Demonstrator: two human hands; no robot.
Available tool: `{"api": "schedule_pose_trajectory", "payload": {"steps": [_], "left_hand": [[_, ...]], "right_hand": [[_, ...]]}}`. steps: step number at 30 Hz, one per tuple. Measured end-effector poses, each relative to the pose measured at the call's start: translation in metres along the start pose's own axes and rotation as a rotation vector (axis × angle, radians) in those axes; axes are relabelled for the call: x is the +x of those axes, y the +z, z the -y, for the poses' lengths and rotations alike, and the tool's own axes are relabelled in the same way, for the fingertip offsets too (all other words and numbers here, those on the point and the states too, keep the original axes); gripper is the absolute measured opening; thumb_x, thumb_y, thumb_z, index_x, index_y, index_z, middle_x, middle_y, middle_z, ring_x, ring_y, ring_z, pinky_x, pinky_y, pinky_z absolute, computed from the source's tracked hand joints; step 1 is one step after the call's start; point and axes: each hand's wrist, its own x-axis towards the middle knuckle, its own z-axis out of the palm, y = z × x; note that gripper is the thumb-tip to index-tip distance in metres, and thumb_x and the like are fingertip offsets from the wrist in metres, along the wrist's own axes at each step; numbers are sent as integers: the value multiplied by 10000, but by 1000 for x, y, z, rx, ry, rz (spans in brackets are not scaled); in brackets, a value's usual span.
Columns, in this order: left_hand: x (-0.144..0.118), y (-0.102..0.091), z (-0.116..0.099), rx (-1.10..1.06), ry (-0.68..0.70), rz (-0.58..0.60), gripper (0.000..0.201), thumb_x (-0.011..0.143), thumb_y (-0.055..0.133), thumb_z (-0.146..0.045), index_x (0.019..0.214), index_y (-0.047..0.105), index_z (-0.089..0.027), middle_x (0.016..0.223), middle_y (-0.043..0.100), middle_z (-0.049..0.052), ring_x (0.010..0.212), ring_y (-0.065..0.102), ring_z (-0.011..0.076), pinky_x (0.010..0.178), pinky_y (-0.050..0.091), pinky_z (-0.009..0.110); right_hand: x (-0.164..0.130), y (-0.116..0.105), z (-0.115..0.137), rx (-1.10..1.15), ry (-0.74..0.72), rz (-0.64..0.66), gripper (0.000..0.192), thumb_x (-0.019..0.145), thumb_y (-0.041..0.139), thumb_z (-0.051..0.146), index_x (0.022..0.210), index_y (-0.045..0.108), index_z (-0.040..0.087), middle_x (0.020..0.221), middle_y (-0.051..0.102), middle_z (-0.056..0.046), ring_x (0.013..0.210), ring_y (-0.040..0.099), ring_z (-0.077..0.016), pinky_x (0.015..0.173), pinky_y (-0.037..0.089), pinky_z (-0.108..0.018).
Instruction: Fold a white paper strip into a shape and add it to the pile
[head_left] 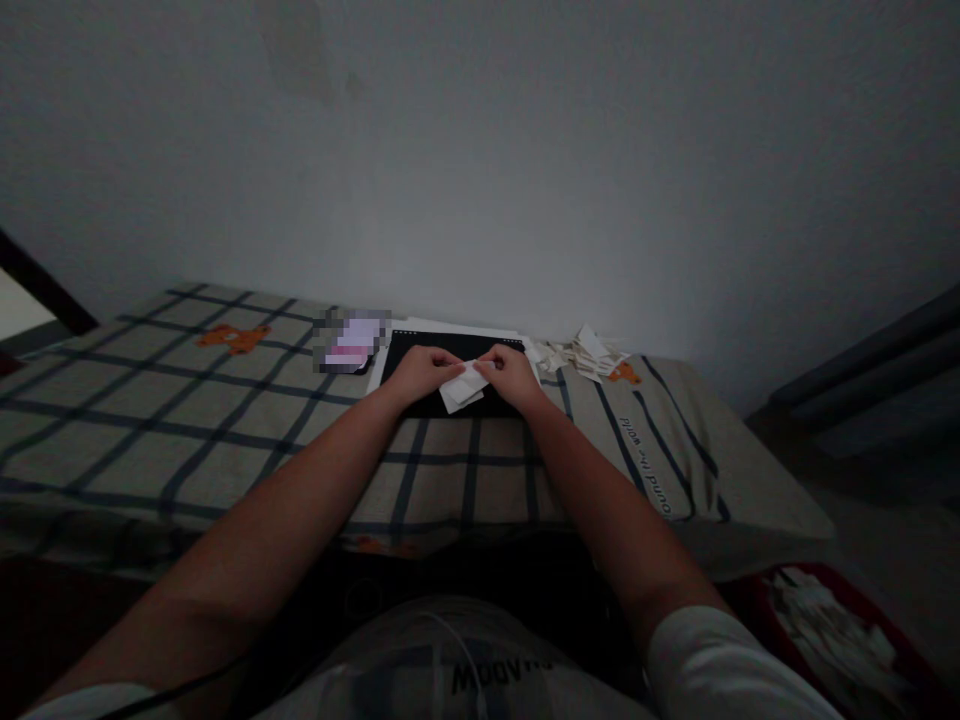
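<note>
A small folded piece of white paper [465,386] is pinched between both my hands, above a black notebook cover [420,404]. My left hand [426,372] grips its upper left edge with thumb and fingers closed. On the other side, my right hand [511,370] holds the upper right edge in a similar pinch. The paper's lower part hangs toward me, with a second layer or piece showing beneath it. White sheets [457,326] stick out from behind and beside the black cover.
A pile of white paper pieces [589,352] lies right of the notebook. A phone [351,345] with a blurred screen is to the left. The checked tablecloth [262,430] covers the table against a wall. A red container [840,590] holding white scraps stands below at right.
</note>
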Motion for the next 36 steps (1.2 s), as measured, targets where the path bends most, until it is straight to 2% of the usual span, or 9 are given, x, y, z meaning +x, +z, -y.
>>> {"api": "schedule_pose_trajectory", "payload": {"steps": [6,15,17,21,23,28,32,36], "left_hand": [[-1,0,0,-58,-35,6,299,647,634,-394,789,694,-137,764,685,69,696,611,175,621,453,268],[-1,1,2,45,6,27,322,660,610,-424,787,693,-140,741,680,62,677,604,174,573,427,255],[-1,1,1,72,35,15,316,671,602,-423,785,695,-142,731,677,60,662,595,169,567,421,255],[-3,2,-2,111,108,-25,285,696,589,-395,788,695,-147,729,674,50,655,584,153,579,416,245],[-4,3,-4,111,121,-37,276,701,590,-387,777,692,-142,723,672,50,650,585,150,570,412,239],[-5,3,-7,78,131,-54,243,699,602,-357,756,682,-136,731,674,50,648,588,143,571,419,231],[-4,3,-7,39,131,-74,207,699,594,-324,748,676,-141,742,675,46,665,591,141,584,425,227],[-3,3,-6,43,90,-48,196,679,586,-301,723,676,-133,703,666,40,643,582,143,568,416,229]], "right_hand": [[1,2,-5,34,40,4,149,696,575,317,693,577,168,677,588,7,639,535,-121,571,393,-230],[-1,0,2,0,-18,31,115,694,567,277,674,577,165,664,579,15,626,518,-111,588,395,-229],[-1,2,0,52,7,35,127,690,577,288,726,576,166,694,589,9,650,536,-117,595,407,-231],[-3,6,-2,170,63,84,297,671,615,341,913,560,177,727,604,5,667,561,-129,585,426,-234],[-4,8,-1,180,72,96,290,676,611,346,908,565,178,728,604,0,666,563,-130,583,430,-234],[-2,10,0,189,80,58,203,664,569,222,862,565,177,763,604,1,691,566,-124,621,446,-238],[2,11,-2,212,86,23,233,631,510,126,854,557,172,808,605,-1,726,573,-122,665,457,-246],[2,9,-1,114,58,-15,248,631,491,118,860,569,176,837,611,-6,764,575,-134,710,459,-270]]}}
